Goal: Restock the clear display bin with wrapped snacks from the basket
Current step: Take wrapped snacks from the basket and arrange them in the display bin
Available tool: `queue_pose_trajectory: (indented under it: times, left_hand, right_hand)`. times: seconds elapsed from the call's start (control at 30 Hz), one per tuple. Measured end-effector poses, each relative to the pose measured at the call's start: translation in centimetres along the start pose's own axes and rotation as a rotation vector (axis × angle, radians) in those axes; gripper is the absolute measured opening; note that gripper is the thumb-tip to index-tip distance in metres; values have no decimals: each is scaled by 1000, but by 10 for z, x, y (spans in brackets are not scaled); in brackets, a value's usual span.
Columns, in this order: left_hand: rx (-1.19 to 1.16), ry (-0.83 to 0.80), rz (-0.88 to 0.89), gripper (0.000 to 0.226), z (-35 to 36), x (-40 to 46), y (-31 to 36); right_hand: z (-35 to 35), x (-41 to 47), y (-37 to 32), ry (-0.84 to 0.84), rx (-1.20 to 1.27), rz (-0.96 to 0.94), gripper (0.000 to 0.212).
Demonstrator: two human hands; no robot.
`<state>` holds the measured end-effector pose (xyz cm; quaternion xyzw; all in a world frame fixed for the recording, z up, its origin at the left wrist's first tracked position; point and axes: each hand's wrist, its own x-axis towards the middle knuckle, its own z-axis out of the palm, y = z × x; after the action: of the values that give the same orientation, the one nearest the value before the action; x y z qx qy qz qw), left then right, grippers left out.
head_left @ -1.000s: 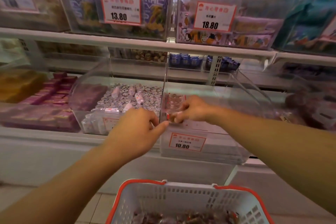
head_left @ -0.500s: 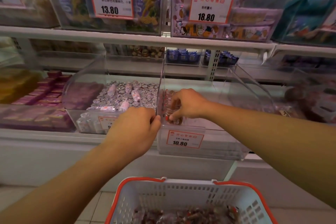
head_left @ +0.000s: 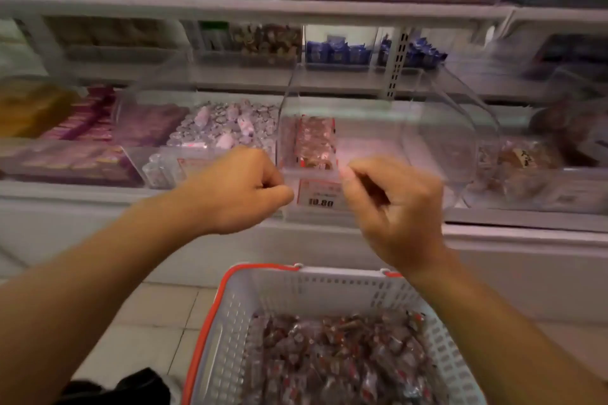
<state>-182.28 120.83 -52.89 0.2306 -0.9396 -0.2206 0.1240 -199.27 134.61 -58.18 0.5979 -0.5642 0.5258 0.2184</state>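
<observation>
The clear display bin [head_left: 437, 154] stands on the lower shelf with a 10.80 price tag on its front. A short row of red-and-clear wrapped snacks [head_left: 314, 145] lies along its left wall; the remainder of its floor is bare. My left hand [head_left: 237, 191] is a loose fist at the bin's front left corner, with nothing visible in it. My right hand [head_left: 394, 204], blurred, hovers just in front of the bin with curled fingers and holds nothing. Below, the white basket [head_left: 316, 286] with an orange rim holds several wrapped snacks [head_left: 335, 358].
A neighbouring clear bin [head_left: 227, 128] of silver-wrapped sweets stands to the left, with purple boxes [head_left: 75, 128] beyond it. Brown packs [head_left: 526, 161] fill the bin on the right. An upper shelf [head_left: 263, 10] with more bins overhangs. A tiled floor [head_left: 138, 322] lies beneath.
My right hand has pulled out of the bin toward me, leaving the row of snacks against the left wall. The view has tilted down, showing more of the basket.
</observation>
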Motion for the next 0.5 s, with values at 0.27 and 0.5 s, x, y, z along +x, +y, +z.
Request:
queue_pose_trajectory:
  times: [0.27, 0.5]
  left_hand:
    - [390, -835, -193, 37, 204, -51, -26]
    - [176, -1022, -520, 60, 335, -133, -29]
  right_hand:
    - [-4, -286, 30, -1592, -206, 933, 99]
    - [-31, -341, 38, -1680, -500, 973, 106]
